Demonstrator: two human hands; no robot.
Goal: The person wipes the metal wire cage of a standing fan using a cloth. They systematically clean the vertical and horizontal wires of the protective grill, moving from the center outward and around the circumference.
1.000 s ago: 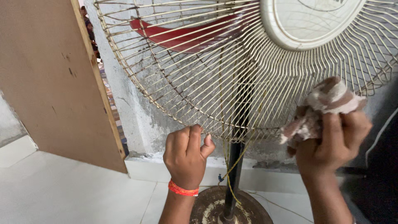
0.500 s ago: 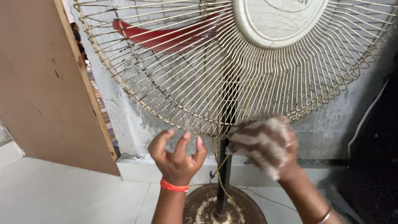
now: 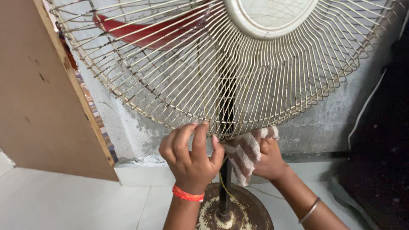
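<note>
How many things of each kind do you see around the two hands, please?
Fan guard: 1
Red blade: 1
Fan pole: 1
Fan base: 1
Striped cloth: 1
Wooden board: 1
Wrist bands: 2, orange band and metal bangle
Total: 8

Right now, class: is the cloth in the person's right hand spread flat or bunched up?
Bunched up: the striped cloth is crumpled in the right hand against the fan guard's bottom rim.
</note>
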